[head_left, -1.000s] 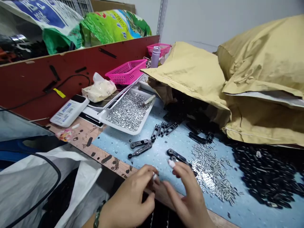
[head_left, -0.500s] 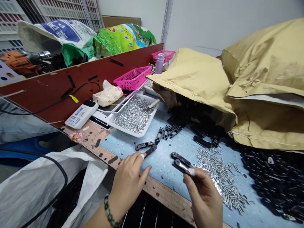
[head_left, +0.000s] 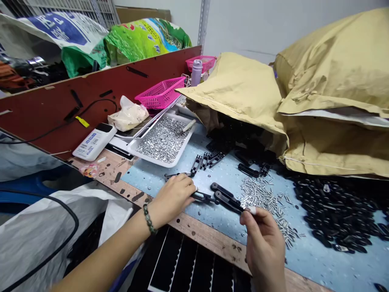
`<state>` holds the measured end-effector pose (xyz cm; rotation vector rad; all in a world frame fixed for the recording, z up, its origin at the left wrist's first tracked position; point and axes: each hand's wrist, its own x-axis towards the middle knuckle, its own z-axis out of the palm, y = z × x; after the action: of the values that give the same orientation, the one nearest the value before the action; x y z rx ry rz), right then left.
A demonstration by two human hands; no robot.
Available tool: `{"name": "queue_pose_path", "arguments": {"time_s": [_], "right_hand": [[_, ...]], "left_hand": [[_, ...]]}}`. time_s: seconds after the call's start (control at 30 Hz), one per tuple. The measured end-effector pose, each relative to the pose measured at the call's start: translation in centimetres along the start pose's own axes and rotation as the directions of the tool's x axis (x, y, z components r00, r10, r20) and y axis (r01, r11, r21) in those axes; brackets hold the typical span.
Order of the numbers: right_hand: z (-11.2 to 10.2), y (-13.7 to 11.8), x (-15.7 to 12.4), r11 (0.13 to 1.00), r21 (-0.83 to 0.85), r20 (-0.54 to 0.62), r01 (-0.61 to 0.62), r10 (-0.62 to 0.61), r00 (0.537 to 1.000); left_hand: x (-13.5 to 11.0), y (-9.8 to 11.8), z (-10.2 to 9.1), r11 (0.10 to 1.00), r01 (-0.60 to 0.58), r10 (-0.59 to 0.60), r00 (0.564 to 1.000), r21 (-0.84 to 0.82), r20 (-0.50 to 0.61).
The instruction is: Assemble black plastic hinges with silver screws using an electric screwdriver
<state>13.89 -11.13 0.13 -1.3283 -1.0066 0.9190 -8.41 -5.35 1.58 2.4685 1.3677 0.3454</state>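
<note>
My left hand is closed on one end of a slim black plastic piece, whose far tip points toward the right hand. My right hand pinches the end of a long black bar with a rounded tip. A similar black bar lies just behind it, close against it. Beyond the left hand, more black slotted parts rest on the blue mat. To the right of the held bar is a spread of small metal pins.
A white tray of small metal bits stands behind the left hand, near a pink basket. Large tan paper sacks fill the back right. A heap of black parts lies on the right. A white sack hangs at lower left.
My left hand has moved right with the slim black piece, bringing it close to the bar in my right hand. The camera view has shifted slightly.
</note>
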Motion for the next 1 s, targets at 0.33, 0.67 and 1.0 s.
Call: {"name": "queue_pose_path", "arguments": {"time_s": [0.33, 0.67, 1.0], "right_hand": [[0.2, 0.0, -0.3, 0.995, -0.099, 0.304, -0.030, 0.059, 0.951], [1.5, 1.0, -1.3, 0.979, -0.029, 0.346, -0.201, 0.198, 0.917], [1.9, 1.8, -2.0, 0.955, -0.259, 0.390, -0.142, 0.238, 0.890]], "left_hand": [[-4.2, 4.2, 4.3, 0.935, 0.132, -0.168, 0.982, -0.330, -0.084], [-5.7, 3.8, 5.3, 0.858, 0.132, -0.225, 0.965, -0.496, -0.133], [-6.3, 3.5, 6.0, 0.854, 0.105, -0.217, 0.962, -0.510, -0.164]]}}
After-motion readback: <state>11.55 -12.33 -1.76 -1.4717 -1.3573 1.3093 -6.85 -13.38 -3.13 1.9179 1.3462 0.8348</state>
